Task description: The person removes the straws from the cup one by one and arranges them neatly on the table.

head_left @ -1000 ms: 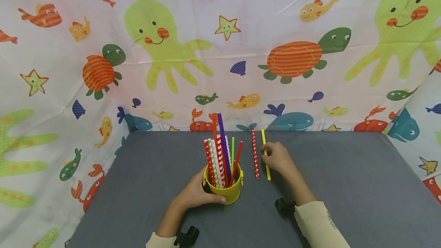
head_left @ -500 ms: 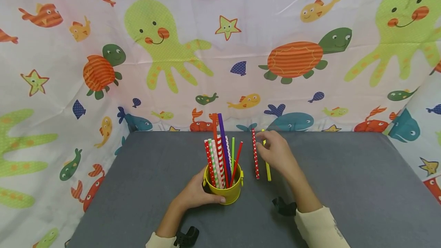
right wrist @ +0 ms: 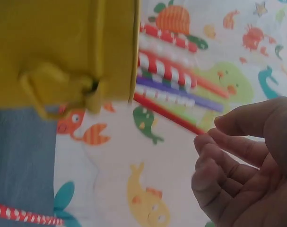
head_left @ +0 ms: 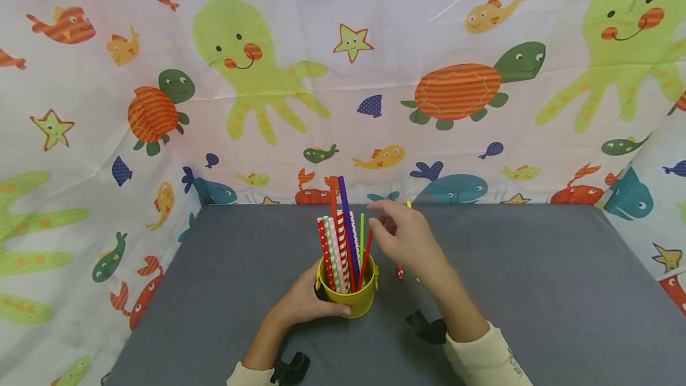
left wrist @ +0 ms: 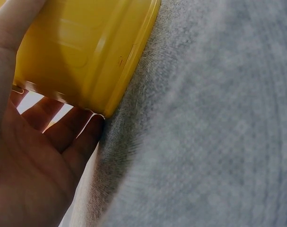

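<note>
A yellow bucket (head_left: 360,304) stands upright on the table, holding several straws, among them a purple one (head_left: 349,228) and a plain red one (head_left: 366,260). My left hand (head_left: 305,302) grips its left and front side, thumb across the front; the left wrist view has that hand (left wrist: 34,170) curved round the bucket wall (left wrist: 86,47). At the top of the red straw hovers my right hand (head_left: 411,242), thumb and forefinger apart. In the right wrist view the same hand (right wrist: 247,165) has its fingertips by the red straw's end (right wrist: 193,126); contact is unclear.
Right of the bucket, a red dotted straw (head_left: 399,273) and a yellow straw (head_left: 409,204) lie on the grey table (head_left: 536,279), partly hidden by my right hand and forearm. A sea-animal print cloth (head_left: 332,118) hangs behind and at both sides.
My right hand has left the yellow straw and moved left over the red dotted one to the bucket's straws. My left hand and the bucket have stayed put.
</note>
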Demonstrator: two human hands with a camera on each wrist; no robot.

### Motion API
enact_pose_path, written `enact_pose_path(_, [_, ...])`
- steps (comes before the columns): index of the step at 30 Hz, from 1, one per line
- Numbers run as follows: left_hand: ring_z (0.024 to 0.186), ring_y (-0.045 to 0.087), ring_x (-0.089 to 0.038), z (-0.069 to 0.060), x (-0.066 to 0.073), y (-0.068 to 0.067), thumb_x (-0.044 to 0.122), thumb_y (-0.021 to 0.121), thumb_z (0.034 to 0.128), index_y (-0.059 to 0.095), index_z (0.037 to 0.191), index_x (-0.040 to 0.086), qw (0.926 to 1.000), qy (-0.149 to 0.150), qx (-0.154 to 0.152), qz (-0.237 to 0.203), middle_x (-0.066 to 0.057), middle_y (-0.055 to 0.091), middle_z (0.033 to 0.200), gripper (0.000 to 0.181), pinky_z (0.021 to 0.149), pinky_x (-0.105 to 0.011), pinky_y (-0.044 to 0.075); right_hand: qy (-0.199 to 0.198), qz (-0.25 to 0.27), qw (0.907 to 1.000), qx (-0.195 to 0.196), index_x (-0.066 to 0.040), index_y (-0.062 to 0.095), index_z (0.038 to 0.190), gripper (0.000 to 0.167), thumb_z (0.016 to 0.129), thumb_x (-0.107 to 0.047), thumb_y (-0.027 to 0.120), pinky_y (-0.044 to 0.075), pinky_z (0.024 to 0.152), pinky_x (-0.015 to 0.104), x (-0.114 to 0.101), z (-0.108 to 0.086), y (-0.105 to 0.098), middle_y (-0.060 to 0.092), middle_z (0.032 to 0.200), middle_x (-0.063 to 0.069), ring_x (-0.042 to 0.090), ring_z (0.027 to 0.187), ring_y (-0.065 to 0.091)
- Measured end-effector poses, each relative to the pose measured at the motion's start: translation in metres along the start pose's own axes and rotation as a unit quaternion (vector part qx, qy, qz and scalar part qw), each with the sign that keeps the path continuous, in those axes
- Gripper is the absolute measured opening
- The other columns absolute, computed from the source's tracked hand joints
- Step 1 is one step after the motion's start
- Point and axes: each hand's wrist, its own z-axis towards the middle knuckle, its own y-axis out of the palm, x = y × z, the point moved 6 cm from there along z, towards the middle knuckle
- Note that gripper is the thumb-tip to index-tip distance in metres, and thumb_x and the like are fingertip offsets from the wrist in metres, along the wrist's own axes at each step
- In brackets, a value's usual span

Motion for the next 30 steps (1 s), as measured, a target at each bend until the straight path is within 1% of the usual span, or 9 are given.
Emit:
enact_pose_path(5, [0.119,0.058,-0.014,0.000,0.001,0.000,0.025,0.093,0.0727,0.039,0.149,0.028,1.0000,0.008,-0.003,-0.004,0.010,0.058,0.134,0.093,0.105,-0.037,0.043,-0.016,-0.016,0.9994,-0.026,-0.008,0.067,0.123,0.030,0.094,-0.013,0.068,0.047,0.051,0.029,-0.017,0.003,0.016,0.053,0.066,-0.009,0.010,0.057,0.049])
enact_pose_path(8, [0.118,0.058,-0.014,0.000,0.000,0.001,0.024,0.093,0.0730,0.039,0.149,0.027,0.9999,0.009,-0.005,-0.003,0.011,0.059,0.133,0.093,0.104,-0.036,0.044,-0.016,-0.021,0.9987,-0.044,-0.008,0.065,0.128,0.034,0.095,-0.014,0.068,0.045,0.046,0.028,-0.023,0.004,0.024,0.049,0.061,-0.009,0.009,0.051,0.046])
enact_pose_path(12, [0.116,0.059,-0.015,0.001,-0.002,0.001,0.019,0.093,0.0726,0.039,0.149,0.022,1.0000,0.008,-0.002,-0.004,0.008,0.059,0.132,0.094,0.102,-0.036,0.045,-0.017,-0.038,0.9971,-0.064,-0.010,0.060,0.134,0.041,0.094,-0.014,0.068,0.041,0.043,0.025,-0.025,0.004,0.033,0.047,0.058,-0.009,0.008,0.047,0.042])
enact_pose_path(15, [0.116,0.059,-0.016,0.000,-0.001,0.001,0.017,0.093,0.0725,0.040,0.149,0.018,0.9999,0.008,-0.002,-0.008,0.006,0.060,0.132,0.093,0.102,-0.037,0.045,-0.017,-0.050,0.9963,-0.068,-0.010,0.058,0.136,0.044,0.093,-0.014,0.069,0.042,0.044,0.024,-0.025,0.004,0.037,0.048,0.059,-0.010,0.007,0.047,0.043])
enact_pose_path(17, [0.116,0.059,-0.016,0.000,0.000,0.001,0.017,0.093,0.0727,0.041,0.148,0.019,0.9999,0.010,-0.003,-0.007,0.006,0.060,0.132,0.092,0.102,-0.037,0.045,-0.016,-0.061,0.9958,-0.067,-0.011,0.059,0.136,0.044,0.093,-0.015,0.070,0.043,0.045,0.024,-0.025,0.003,0.039,0.049,0.060,-0.011,0.006,0.047,0.044])
enact_pose_path(20, [0.116,0.059,-0.016,-0.001,0.002,0.002,0.020,0.092,0.0734,0.041,0.147,0.024,0.9999,0.014,-0.005,-0.004,0.009,0.060,0.132,0.090,0.103,-0.037,0.045,-0.016,-0.072,0.9954,-0.062,-0.012,0.059,0.134,0.044,0.092,-0.016,0.072,0.044,0.046,0.024,-0.026,0.001,0.040,0.052,0.062,-0.010,0.007,0.049,0.045])
enact_pose_path(24, [0.116,0.059,-0.015,-0.001,0.003,0.001,0.026,0.092,0.0746,0.039,0.148,0.029,0.9999,0.012,-0.008,-0.006,0.010,0.059,0.131,0.090,0.102,-0.037,0.045,-0.026,-0.082,0.9952,-0.046,-0.011,0.060,0.132,0.044,0.091,-0.015,0.073,0.044,0.047,0.024,-0.030,-0.003,0.040,0.057,0.070,-0.009,0.007,0.052,0.045])
enact_pose_path(26, [0.114,0.060,-0.015,-0.002,0.003,0.001,0.029,0.091,0.0749,0.041,0.146,0.028,0.9999,0.006,-0.010,-0.003,0.010,0.060,0.129,0.087,0.101,-0.036,0.047,-0.035,-0.078,0.9957,-0.034,-0.009,0.059,0.130,0.044,0.090,-0.014,0.075,0.044,0.047,0.023,-0.032,-0.006,0.041,0.061,0.077,-0.007,0.006,0.054,0.045])
enact_pose_path(30, [0.110,0.063,-0.015,-0.001,0.001,0.001,0.032,0.091,0.0750,0.050,0.138,0.026,0.9999,-0.007,-0.014,0.000,0.010,0.064,0.124,0.076,0.098,-0.035,0.049,-0.042,-0.044,0.9981,-0.012,-0.009,0.056,0.123,0.039,0.089,-0.011,0.076,0.046,0.047,0.021,-0.035,-0.011,0.044,0.066,0.089,-0.003,0.004,0.055,0.047])
